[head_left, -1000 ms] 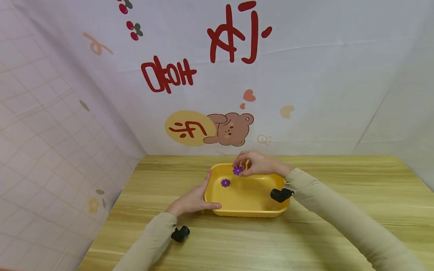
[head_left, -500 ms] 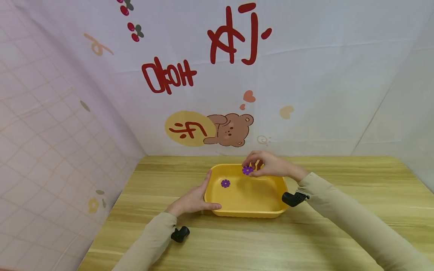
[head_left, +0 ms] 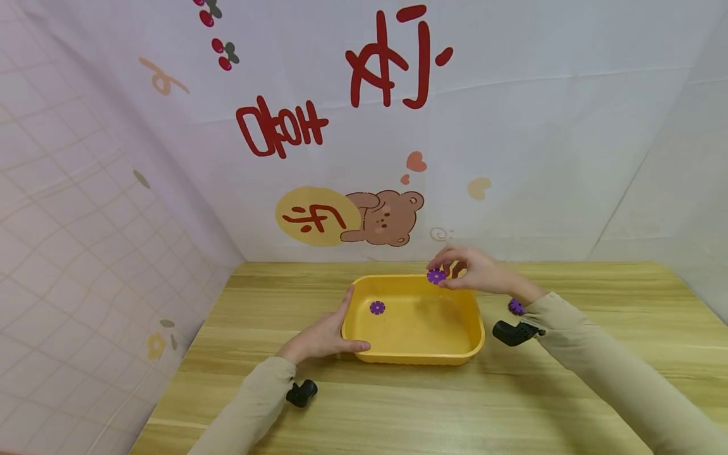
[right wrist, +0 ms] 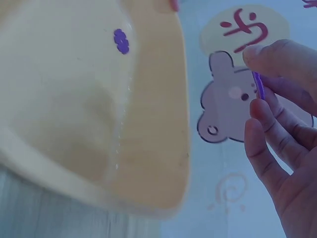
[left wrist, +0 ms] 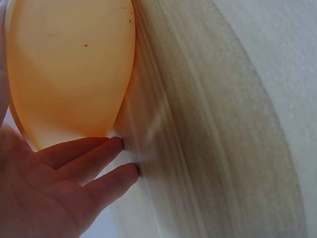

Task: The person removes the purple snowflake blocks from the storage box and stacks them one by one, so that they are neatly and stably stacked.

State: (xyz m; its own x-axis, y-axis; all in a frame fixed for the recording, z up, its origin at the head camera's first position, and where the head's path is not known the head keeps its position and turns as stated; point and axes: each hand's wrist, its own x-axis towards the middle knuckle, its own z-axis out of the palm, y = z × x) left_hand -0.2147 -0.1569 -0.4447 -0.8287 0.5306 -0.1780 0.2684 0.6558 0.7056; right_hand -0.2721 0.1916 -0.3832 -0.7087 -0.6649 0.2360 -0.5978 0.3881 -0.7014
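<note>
My right hand [head_left: 480, 270] pinches a purple snowflake building disc [head_left: 435, 277] by its edge, over the far right rim of a yellow plastic basin [head_left: 421, 360]. The held disc appears edge-on between thumb and fingers in the right wrist view. On the basin floor toward the left lies a second purple disc [head_left: 377, 308]. My left hand [head_left: 323, 335] holds the basin's left end, thumb over the near rim. In the left wrist view its fingers [left wrist: 94, 158] lie along the basin's outside.
Right of the basin, a small purple piece [head_left: 516, 307] sits on the wooden table [head_left: 398, 404], partly behind the right sleeve. A white printed cloth [head_left: 512, 126] hangs behind the table, and another [head_left: 85, 253] stands at the left.
The right hand has moved right and slightly up with its disc, from over the basin's middle to its far right rim. The purple piece on the table has come into sight. The left hand stays put.
</note>
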